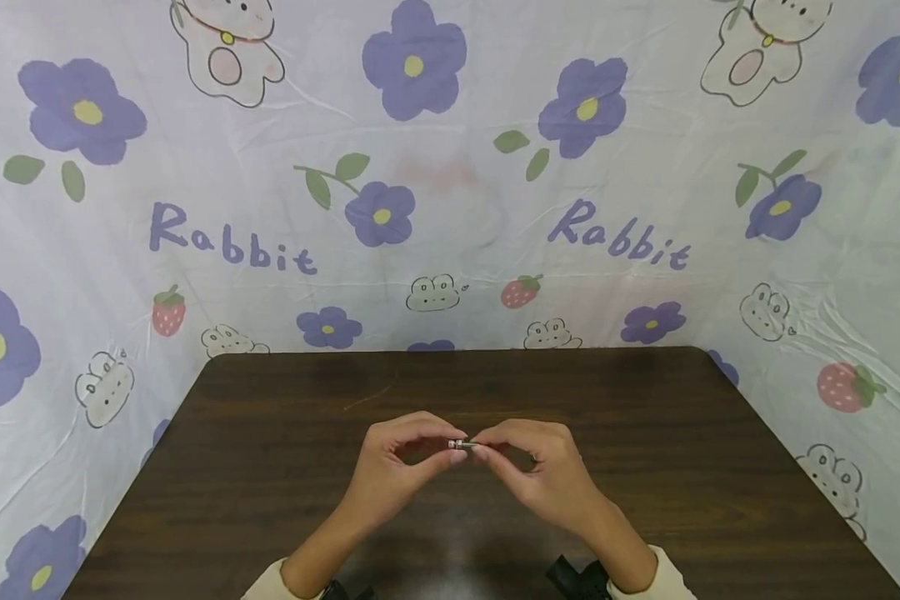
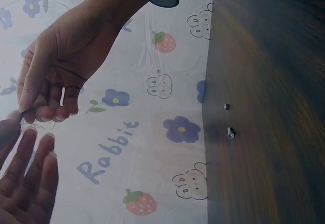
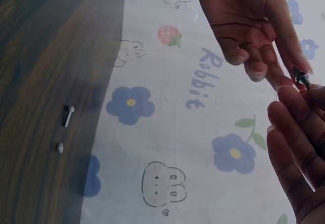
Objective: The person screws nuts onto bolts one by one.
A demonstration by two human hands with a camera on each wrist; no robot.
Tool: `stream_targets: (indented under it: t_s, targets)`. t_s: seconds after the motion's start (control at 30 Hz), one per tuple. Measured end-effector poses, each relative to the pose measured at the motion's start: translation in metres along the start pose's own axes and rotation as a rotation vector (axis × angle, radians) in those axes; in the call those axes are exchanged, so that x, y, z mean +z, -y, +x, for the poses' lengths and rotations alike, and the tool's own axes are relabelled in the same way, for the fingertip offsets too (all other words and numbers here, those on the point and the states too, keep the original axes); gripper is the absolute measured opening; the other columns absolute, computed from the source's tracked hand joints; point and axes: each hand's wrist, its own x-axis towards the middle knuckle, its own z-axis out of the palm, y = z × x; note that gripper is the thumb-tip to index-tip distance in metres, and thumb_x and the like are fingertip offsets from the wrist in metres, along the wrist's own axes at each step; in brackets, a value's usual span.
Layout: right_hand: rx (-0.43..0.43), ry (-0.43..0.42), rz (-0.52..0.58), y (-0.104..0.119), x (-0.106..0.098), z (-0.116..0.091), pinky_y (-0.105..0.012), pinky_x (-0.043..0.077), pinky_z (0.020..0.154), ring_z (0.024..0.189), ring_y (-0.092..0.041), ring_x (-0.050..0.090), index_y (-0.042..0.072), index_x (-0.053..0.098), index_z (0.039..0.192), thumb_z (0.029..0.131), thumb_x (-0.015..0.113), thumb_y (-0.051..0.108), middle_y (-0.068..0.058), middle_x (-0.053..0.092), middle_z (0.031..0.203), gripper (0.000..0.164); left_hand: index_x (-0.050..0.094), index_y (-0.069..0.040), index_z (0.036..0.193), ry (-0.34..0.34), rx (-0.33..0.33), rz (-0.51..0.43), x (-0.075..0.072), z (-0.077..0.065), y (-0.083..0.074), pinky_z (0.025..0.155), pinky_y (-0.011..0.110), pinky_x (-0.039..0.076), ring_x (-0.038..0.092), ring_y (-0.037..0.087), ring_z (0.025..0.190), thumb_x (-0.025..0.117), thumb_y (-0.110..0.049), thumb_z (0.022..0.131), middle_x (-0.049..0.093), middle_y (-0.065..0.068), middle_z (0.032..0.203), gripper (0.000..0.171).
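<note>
Left hand [image 1: 382, 477] and right hand [image 1: 553, 477] are pinching opposite ends of the bolt [image 1: 460, 444] above the tabletop [image 1: 270, 442], between its side edges; aligning the ends squarely should be helping

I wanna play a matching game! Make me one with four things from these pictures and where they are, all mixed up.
1. Dark brown wooden table
2. White flower-patterned cloth
3. Small silver metal part
4. Loose silver metal bolt

A. Lies near a small round silver metal nut
B. Hangs behind the table
C. Pinched by the left hand and the right hand
D. Underneath both hands

Right pairs: 1-D, 2-B, 3-C, 4-A
</note>
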Motion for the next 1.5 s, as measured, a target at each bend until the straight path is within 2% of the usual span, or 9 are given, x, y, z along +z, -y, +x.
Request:
stream_targets:
  t_s: [0.27, 0.47, 0.53, 0.63, 0.73, 0.8, 1.0, 1.3, 1.5]
  targets:
    - [0.014, 0.009, 0.0, 0.0015, 0.0003, -0.0009, -0.022, 0.059, 0.072, 0.077, -0.014, 0.072, 0.005, 0.075, 0.098, 0.083, 0.076, -0.01, -0.006, 0.076, 0.09, 0.022, 0.077, -0.005, 0.096, 0.017, -0.085, -0.035, 0.0009, -0.0018, 0.0003, 0.064, 0.037, 0.062, 0.072, 0.024, 0.068, 0.072, -0.001, 0.094, 0.074, 0.009, 0.083, 0.007]
    - [0.015, 0.0, -0.014, 0.003, 0.0008, -0.0007, -0.022, 0.059, 0.071, 0.077, -0.011, 0.072, 0.007, 0.075, 0.099, 0.084, 0.077, -0.009, -0.004, 0.076, 0.089, 0.021, 0.078, -0.006, 0.08, -0.001, -0.166, 0.002, 0.001, -0.0032, -0.0005, 0.063, 0.039, 0.062, 0.072, 0.022, 0.063, 0.059, -0.01, 0.104, 0.074, 0.002, 0.07, 0.031]
    - [0.021, -0.001, -0.016, 0.0035, 0.0004, -0.0001, -0.022, 0.059, 0.071, 0.077, -0.011, 0.072, 0.007, 0.075, 0.098, 0.084, 0.077, -0.009, -0.004, 0.075, 0.089, 0.022, 0.079, -0.006, 0.083, -0.012, -0.175, -0.01, 0.0, -0.0032, -0.0003, 0.064, 0.039, 0.062, 0.072, 0.021, 0.063, 0.057, -0.01, 0.105, 0.074, 0.003, 0.071, 0.031]
    - [0.023, 0.0, -0.018, 0.0037, -0.0005, 0.0006, -0.022, 0.059, 0.072, 0.077, -0.012, 0.072, 0.008, 0.075, 0.098, 0.083, 0.077, -0.01, -0.004, 0.075, 0.089, 0.023, 0.076, -0.001, 0.103, -0.005, -0.134, -0.064, -0.0013, -0.002, -0.0008, 0.063, 0.04, 0.062, 0.072, 0.024, 0.064, 0.064, -0.004, 0.1, 0.076, 0.01, 0.085, 0.013]
    - [0.025, 0.002, -0.014, 0.0034, -0.0012, 0.0007, -0.023, 0.059, 0.074, 0.079, -0.014, 0.073, 0.008, 0.075, 0.099, 0.085, 0.076, -0.009, -0.005, 0.076, 0.089, 0.021, 0.07, -0.002, 0.121, 0.025, -0.067, -0.078, -0.0011, -0.0007, -0.0021, 0.064, 0.039, 0.062, 0.074, 0.023, 0.071, 0.076, 0.002, 0.088, 0.076, 0.013, 0.101, 0.034]
    - [0.027, 0.002, -0.009, 0.0036, -0.0015, 0.001, -0.023, 0.059, 0.075, 0.08, -0.015, 0.073, 0.008, 0.075, 0.099, 0.086, 0.076, -0.008, -0.006, 0.076, 0.09, 0.02, 0.07, -0.004, 0.121, 0.031, -0.02, -0.05, -0.0004, 0.0001, -0.0028, 0.062, 0.037, 0.062, 0.074, 0.021, 0.074, 0.081, 0.003, 0.083, 0.075, 0.012, 0.105, 0.041]
    - [0.028, 0.007, 0.0, 0.0036, -0.0015, 0.0019, -0.023, 0.059, 0.074, 0.08, -0.014, 0.073, 0.008, 0.075, 0.099, 0.084, 0.076, -0.01, -0.004, 0.076, 0.091, 0.024, 0.075, -0.003, 0.106, 0.001, 0.08, -0.04, 0.0011, 0.0002, 0.0006, 0.058, 0.035, 0.061, 0.073, 0.023, 0.069, 0.078, 0.011, 0.082, 0.073, 0.013, 0.097, 0.028]
    - [0.018, -0.001, -0.006, 0.0037, -0.0016, 0.0007, -0.023, 0.059, 0.072, 0.078, -0.014, 0.073, 0.007, 0.075, 0.099, 0.083, 0.076, -0.011, -0.004, 0.076, 0.09, 0.025, 0.075, 0.003, 0.102, -0.01, 0.035, -0.014, 0.0005, -0.0026, 0.0019, 0.057, 0.038, 0.061, 0.072, 0.02, 0.065, 0.079, 0.005, 0.084, 0.074, 0.014, 0.089, 0.019]
    - [0.016, -0.001, -0.005, 0.0037, -0.0016, 0.0011, -0.023, 0.059, 0.073, 0.078, -0.015, 0.073, 0.006, 0.075, 0.099, 0.082, 0.076, -0.011, -0.005, 0.076, 0.09, 0.024, 0.076, 0.0, 0.102, -0.017, 0.017, -0.009, 0.0013, -0.0022, -0.0003, 0.055, 0.034, 0.06, 0.07, 0.024, 0.062, 0.078, 0.004, 0.085, 0.073, 0.013, 0.084, 0.017]
